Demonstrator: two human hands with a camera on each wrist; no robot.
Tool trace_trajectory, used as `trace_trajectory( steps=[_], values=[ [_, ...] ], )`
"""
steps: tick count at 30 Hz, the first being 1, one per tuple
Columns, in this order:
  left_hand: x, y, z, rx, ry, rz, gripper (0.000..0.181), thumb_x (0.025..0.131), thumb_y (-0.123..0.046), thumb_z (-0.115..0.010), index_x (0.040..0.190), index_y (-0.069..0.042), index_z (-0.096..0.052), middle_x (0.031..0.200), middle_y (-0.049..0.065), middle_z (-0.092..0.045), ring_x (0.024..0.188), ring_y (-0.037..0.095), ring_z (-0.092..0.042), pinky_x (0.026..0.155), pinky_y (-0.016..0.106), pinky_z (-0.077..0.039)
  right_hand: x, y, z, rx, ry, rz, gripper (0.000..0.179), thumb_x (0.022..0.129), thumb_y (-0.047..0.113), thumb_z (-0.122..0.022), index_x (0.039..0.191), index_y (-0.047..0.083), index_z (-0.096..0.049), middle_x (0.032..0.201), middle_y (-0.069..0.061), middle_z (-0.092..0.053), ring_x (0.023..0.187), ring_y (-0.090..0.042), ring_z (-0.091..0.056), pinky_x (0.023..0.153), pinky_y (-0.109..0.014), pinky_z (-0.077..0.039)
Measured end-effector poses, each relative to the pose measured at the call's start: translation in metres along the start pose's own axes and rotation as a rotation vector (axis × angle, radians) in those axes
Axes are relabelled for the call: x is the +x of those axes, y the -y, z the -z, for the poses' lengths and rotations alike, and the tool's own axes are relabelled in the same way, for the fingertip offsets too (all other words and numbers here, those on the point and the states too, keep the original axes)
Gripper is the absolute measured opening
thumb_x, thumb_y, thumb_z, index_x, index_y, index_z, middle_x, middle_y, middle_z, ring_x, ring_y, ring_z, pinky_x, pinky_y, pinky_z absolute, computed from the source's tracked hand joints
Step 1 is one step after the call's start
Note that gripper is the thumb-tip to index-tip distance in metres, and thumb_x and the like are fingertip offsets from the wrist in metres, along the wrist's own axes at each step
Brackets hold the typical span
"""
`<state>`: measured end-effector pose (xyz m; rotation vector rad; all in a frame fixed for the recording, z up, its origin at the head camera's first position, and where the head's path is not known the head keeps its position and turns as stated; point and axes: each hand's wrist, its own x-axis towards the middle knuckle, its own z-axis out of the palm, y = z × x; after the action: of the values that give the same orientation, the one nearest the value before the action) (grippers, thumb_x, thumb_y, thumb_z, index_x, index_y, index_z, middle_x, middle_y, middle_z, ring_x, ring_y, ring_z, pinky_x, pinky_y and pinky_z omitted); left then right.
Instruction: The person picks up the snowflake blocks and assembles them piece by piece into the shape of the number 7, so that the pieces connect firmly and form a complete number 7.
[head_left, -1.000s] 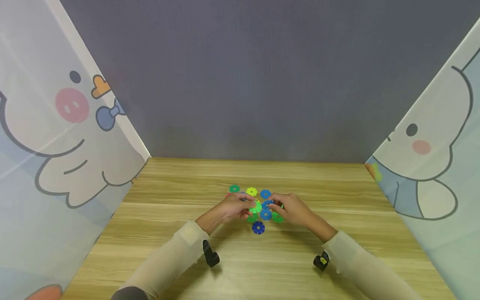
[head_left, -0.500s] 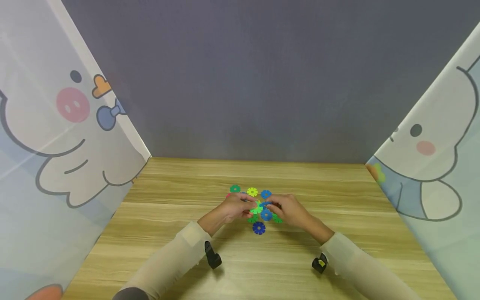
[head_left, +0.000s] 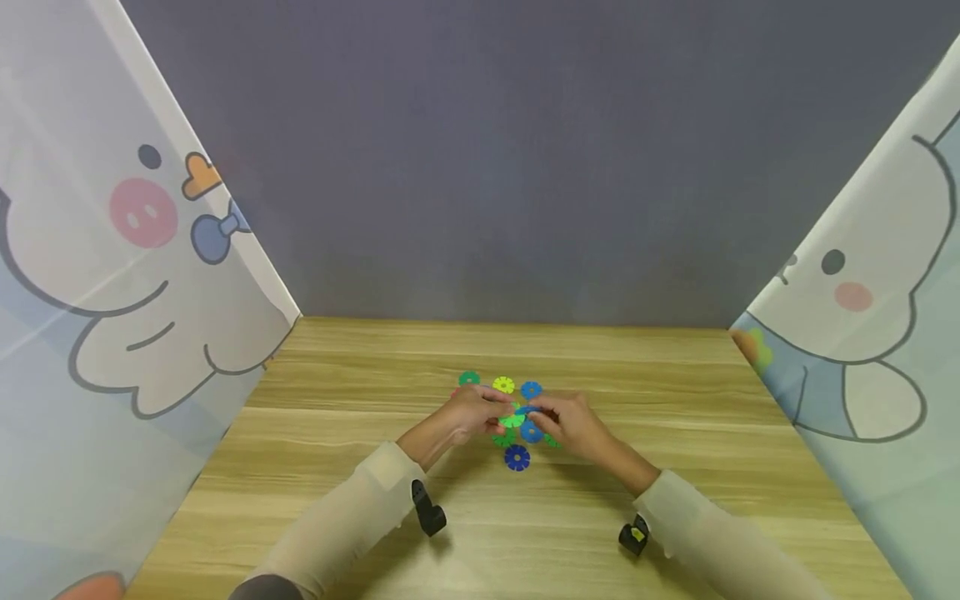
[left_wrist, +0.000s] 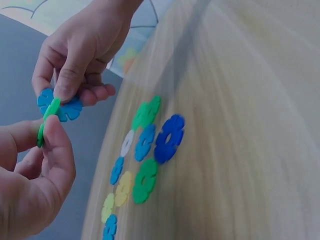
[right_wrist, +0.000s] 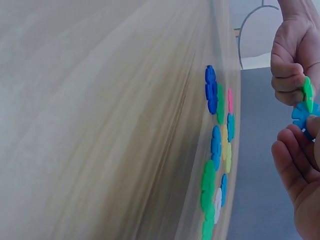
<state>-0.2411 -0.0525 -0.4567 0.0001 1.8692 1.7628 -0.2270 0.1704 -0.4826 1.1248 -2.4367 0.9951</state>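
The left hand, at nine o'clock of the work in the head view, pinches a green disc between thumb and finger; the right hand, at three o'clock, pinches a blue disc; the two discs meet between the hands, set crosswise and held up off the table; whether slot sits in slot I cannot tell; the likeliest slip, I judge, is a push with the notches out of line, which would let the rims skid past each other and twist one disc out of its pinch; the holds look small, at the rims, so a hard shove could turn a disc rather than seat it; too much slant might bend a petal or leave the joint loose; a sudden give could jerk either hand downward; a dropped disc would probably land among the loose ones below, such as the navy disc at six o'clock, and could nudge the yellow disc near eleven or the teal disc at ten
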Motion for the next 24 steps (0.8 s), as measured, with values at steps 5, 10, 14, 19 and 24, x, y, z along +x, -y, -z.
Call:
trace_trajectory(
  steps=[5, 10, 14, 19, 24],
  values=[
    [-0.001, -0.001, 0.006, 0.0, 0.017, -0.015, 0.031, 0.098, -0.005, -0.066, 0.127, 0.006, -0.064, 0.088, 0.004, -0.062, 0.067, 0.011, -0.059, 0.062, 0.017, -0.056, 0.003, 0.002, 0.003, 0.024, 0.04, -0.075, 0.007, 0.099, 0.012, -0.068, 0.093, 0.011, -0.07, 0.064, 0.009, -0.056, 0.054, 0.007, -0.039, 0.046, -0.015, -0.04],
    [0.0, 0.0, 0.01, 0.015, 0.021, -0.023, 0.032, 0.099, -0.008, -0.065, 0.129, 0.004, -0.064, 0.091, 0.003, -0.06, 0.069, 0.01, -0.058, 0.064, 0.017, -0.056, 0.004, 0.001, 0.011, -0.01, 0.116, -0.142, 0.008, 0.098, 0.014, -0.068, 0.104, 0.009, -0.071, 0.072, 0.003, -0.068, 0.059, 0.004, -0.052, 0.054, -0.017, -0.049],
    [0.0, 0.004, 0.014, 0.024, -0.006, -0.04, 0.031, 0.099, -0.008, -0.065, 0.127, 0.003, -0.066, 0.089, 0.002, -0.059, 0.069, 0.01, -0.058, 0.065, 0.018, -0.056, 0.001, -0.006, 0.018, -0.039, 0.154, -0.184, 0.014, 0.097, 0.01, -0.068, 0.111, 0.007, -0.071, 0.083, -0.002, -0.076, 0.07, 0.001, -0.063, 0.063, -0.019, -0.055],
    [-0.002, 0.007, 0.018, 0.022, -0.013, -0.044, 0.029, 0.099, -0.008, -0.064, 0.126, 0.003, -0.066, 0.087, 0.002, -0.06, 0.068, 0.01, -0.058, 0.068, 0.02, -0.057, -0.004, -0.017, 0.023, -0.078, 0.224, -0.258, 0.016, 0.097, 0.012, -0.068, 0.112, 0.007, -0.072, 0.085, 0.0, -0.074, 0.07, 0.001, -0.061, 0.063, -0.019, -0.053],
    [-0.002, 0.011, 0.02, 0.009, -0.007, -0.031, 0.031, 0.099, -0.008, -0.065, 0.128, 0.002, -0.065, 0.087, 0.001, -0.06, 0.067, 0.01, -0.059, 0.067, 0.019, -0.057, -0.009, -0.026, 0.024, -0.139, 0.326, -0.304, 0.02, 0.095, 0.014, -0.071, 0.114, 0.007, -0.073, 0.082, 0.006, -0.068, 0.066, 0.001, -0.054, 0.059, -0.019, -0.049]
  ],
)
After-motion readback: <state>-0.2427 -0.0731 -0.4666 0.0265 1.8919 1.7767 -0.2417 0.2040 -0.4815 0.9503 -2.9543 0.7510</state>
